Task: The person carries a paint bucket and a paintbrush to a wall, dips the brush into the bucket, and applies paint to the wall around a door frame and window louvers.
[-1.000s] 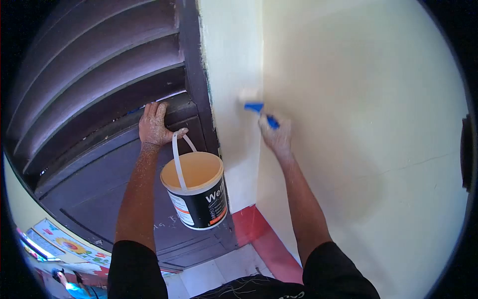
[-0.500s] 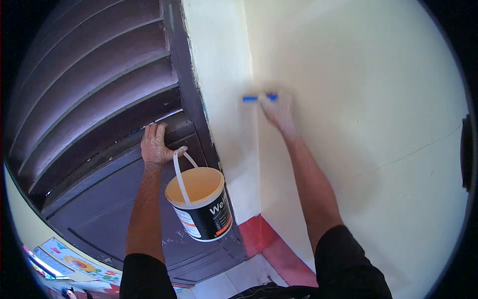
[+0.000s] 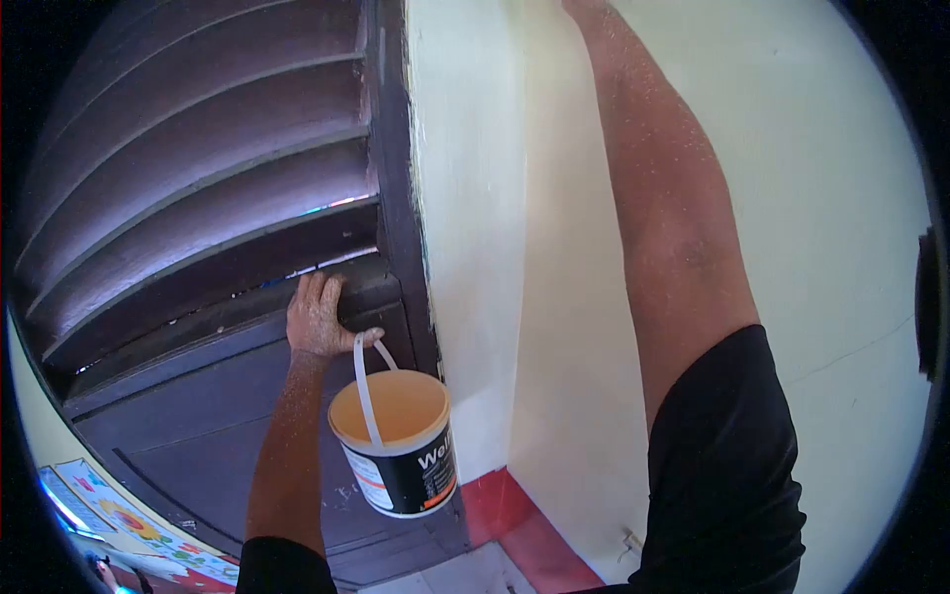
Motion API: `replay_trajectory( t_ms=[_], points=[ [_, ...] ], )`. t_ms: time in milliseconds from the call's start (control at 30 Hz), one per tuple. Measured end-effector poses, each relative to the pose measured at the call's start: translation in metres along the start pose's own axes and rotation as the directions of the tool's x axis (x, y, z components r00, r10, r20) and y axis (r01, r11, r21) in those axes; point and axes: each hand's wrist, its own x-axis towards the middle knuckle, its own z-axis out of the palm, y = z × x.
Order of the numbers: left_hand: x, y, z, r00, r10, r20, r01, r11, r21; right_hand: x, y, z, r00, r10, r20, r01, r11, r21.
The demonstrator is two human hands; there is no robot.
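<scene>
Paint-speckled, my left hand (image 3: 319, 315) rests with its fingers over the ledge below the louvres, while the white handle of a bucket (image 3: 401, 480) hangs from its thumb. The bucket has a black label and a cream-coloured inside. My right arm (image 3: 658, 188) stretches up along the cream wall (image 3: 564, 327); the hand is past the top edge, apart from a bit of wrist, so its fingers and anything in them are hidden.
A dark louvred shutter (image 3: 198, 168) and panel fill the left side. A red band (image 3: 524, 530) runs along the wall base above pale floor tiles (image 3: 445, 574). Posters (image 3: 148, 525) show at lower left, a dark object (image 3: 930, 307) at the right edge.
My right hand has moved up out of view, along with the blue-edged tool seen at the wall corner before. The left hand and bucket keep their hold and sit slightly lower in view.
</scene>
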Motion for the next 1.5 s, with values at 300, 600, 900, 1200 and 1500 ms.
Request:
replay_trajectory(
  t_ms=[300,600,900,1200,1500],
  points=[
    [0.002,0.000,-0.004,0.998,-0.027,0.062,0.031,0.998,-0.063,-0.119,0.012,-0.027,0.995,-0.020,0.097,0.038,0.982,-0.183],
    [0.002,0.004,-0.001,1.000,-0.010,0.019,0.009,1.000,0.022,-0.341,0.024,-0.129,0.929,0.303,0.214,-0.302,0.953,-0.040],
    [0.001,0.004,0.002,0.999,-0.014,0.052,0.014,1.000,0.001,-0.525,0.042,-0.216,0.808,0.467,0.360,-0.468,0.879,-0.089],
    [0.001,0.004,0.005,0.997,0.072,-0.041,-0.070,0.997,0.035,-0.629,0.042,-0.285,0.358,0.740,0.570,-0.535,0.663,-0.524],
    [0.002,0.003,-0.003,0.998,-0.028,0.048,0.030,0.999,-0.043,-0.405,0.044,-0.174,0.819,0.390,0.421,-0.249,0.902,-0.351]
  ],
)
